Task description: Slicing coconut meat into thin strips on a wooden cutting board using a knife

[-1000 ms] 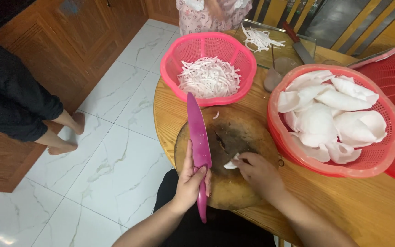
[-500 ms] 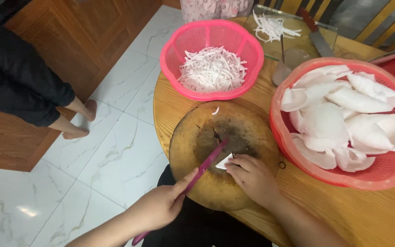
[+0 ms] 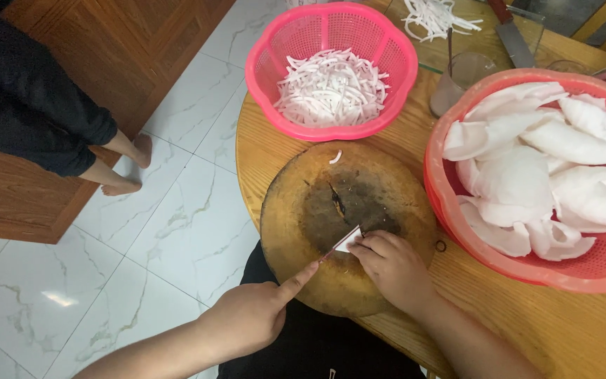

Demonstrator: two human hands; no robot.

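The left hand [image 3: 250, 316] is closed around a knife [image 3: 338, 245], forefinger stretched along its back; only a short sliver of blade shows. The blade meets a small white piece [image 3: 348, 242], pale and flat, lying near the middle of the round, dark-stained wooden board [image 3: 303, 210]. The right hand [image 3: 391, 270] pins that piece down with curled fingertips [image 3: 369, 245].

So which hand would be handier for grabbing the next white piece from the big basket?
Probably the right hand. It rests on the round chopping board nearest the big red basket of white pieces, pinning only a small slice. The left hand grips the knife and lies farther off.
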